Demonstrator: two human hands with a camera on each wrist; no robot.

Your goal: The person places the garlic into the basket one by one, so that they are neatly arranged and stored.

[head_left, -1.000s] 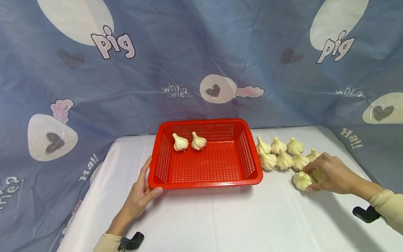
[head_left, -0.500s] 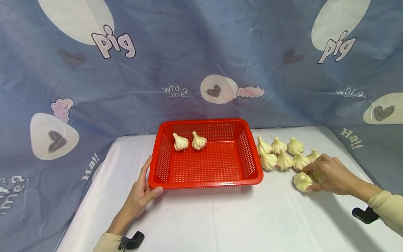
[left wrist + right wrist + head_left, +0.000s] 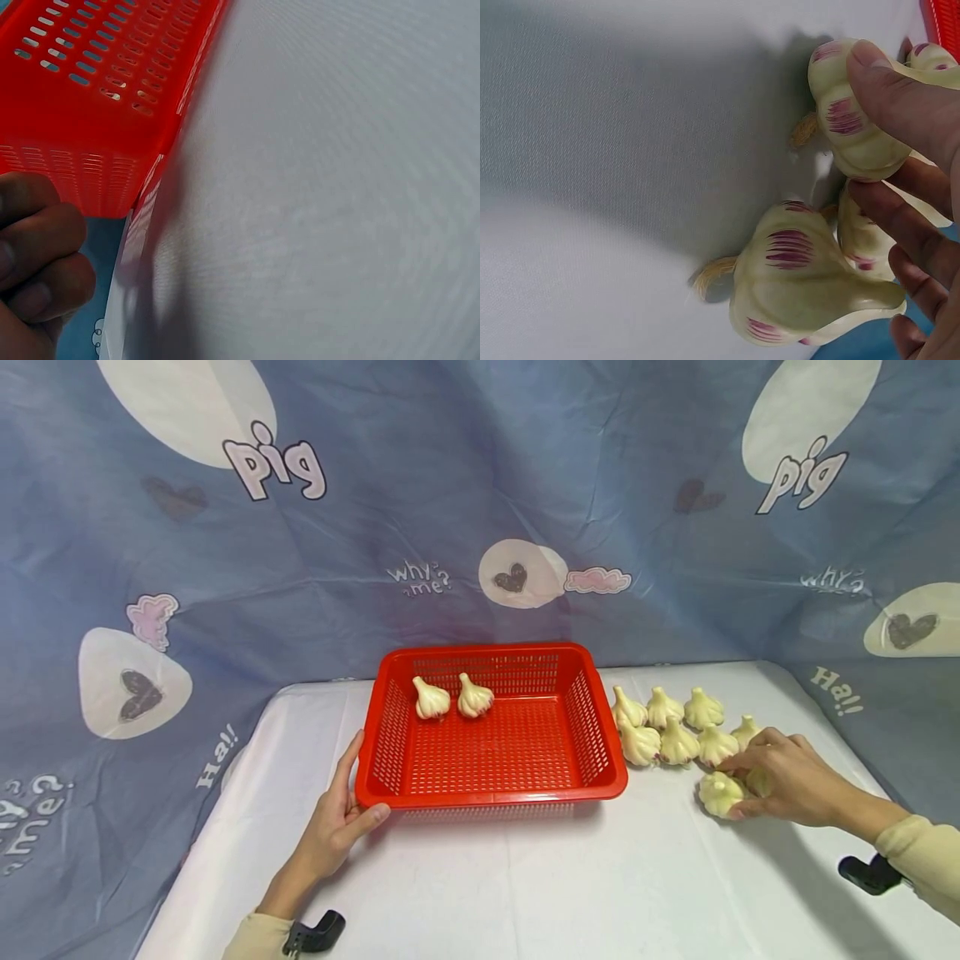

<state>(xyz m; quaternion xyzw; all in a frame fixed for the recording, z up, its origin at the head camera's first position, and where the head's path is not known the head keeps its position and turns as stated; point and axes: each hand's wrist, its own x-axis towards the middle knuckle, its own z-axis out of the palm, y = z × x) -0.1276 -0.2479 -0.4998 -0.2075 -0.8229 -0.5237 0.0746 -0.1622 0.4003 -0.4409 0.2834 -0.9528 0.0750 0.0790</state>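
Note:
With its thumb over the rim and fingers curled [image 3: 45,240] below it, my left hand [image 3: 324,833] grips the near left corner of a red plastic basket [image 3: 491,798]. Two garlic bulbs [image 3: 431,699] lie inside, by the back wall. At the right, my right hand [image 3: 798,783] pinches a garlic bulb [image 3: 720,794] between thumb and fingers, low over the cloth; whether it touches the cloth I cannot tell. In the right wrist view, another bulb [image 3: 806,274] with purple streaks lies beside the held one, under the palm.
Several more garlic bulbs [image 3: 678,742] stand clustered right of the basket, near its right wall. White cloth [image 3: 525,885] covers the table. A blue printed curtain [image 3: 450,510] hangs behind and along both sides.
Almost nothing moves. Both hands keep their places on the basket and the garlic bulb; the head view shifts very slightly.

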